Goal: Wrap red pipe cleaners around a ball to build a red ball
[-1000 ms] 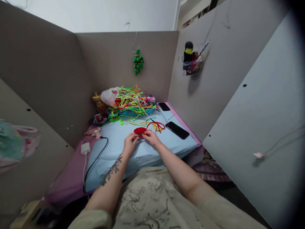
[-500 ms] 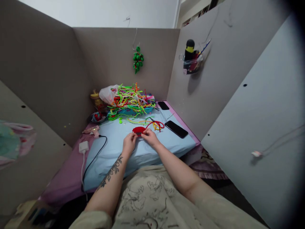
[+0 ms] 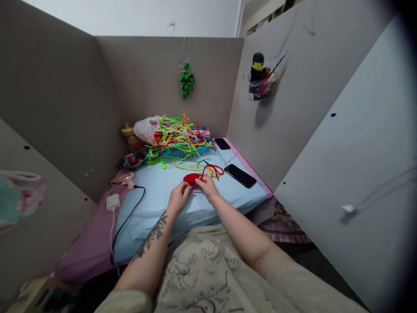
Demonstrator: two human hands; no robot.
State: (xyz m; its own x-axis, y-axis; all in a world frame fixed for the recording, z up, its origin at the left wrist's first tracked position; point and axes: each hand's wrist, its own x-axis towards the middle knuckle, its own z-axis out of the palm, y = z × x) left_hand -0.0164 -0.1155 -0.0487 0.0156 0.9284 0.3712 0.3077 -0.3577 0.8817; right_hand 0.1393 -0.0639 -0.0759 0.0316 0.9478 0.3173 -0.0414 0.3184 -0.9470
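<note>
Between my hands is a small red piece of fuzzy craft work (image 3: 191, 178), rounded in outline, just above the blue cloth (image 3: 156, 208). My left hand (image 3: 180, 195) pinches its lower left edge between thumb and fingers. On the other side, my right hand (image 3: 206, 187) grips the lower right edge. A red fuzzy cord (image 3: 217, 167) curves away from beside my right fingers, over a small yellow bundle (image 3: 213, 173). The fingertips hide part of the red piece's near edge.
A blue tray (image 3: 172, 153) at the back is heaped with colourful fuzzy stems (image 3: 177, 132). A phone (image 3: 240, 175) lies at right, another phone (image 3: 222, 143) behind it. At left are a pink glue gun (image 3: 128, 179), a white adapter (image 3: 113, 201) and cables. Grey panels (image 3: 169, 78) enclose the table.
The red piece has turned a little and shows more of its upper face. My hands have shifted very slightly to the right, both still on it. The view has moved slightly.
</note>
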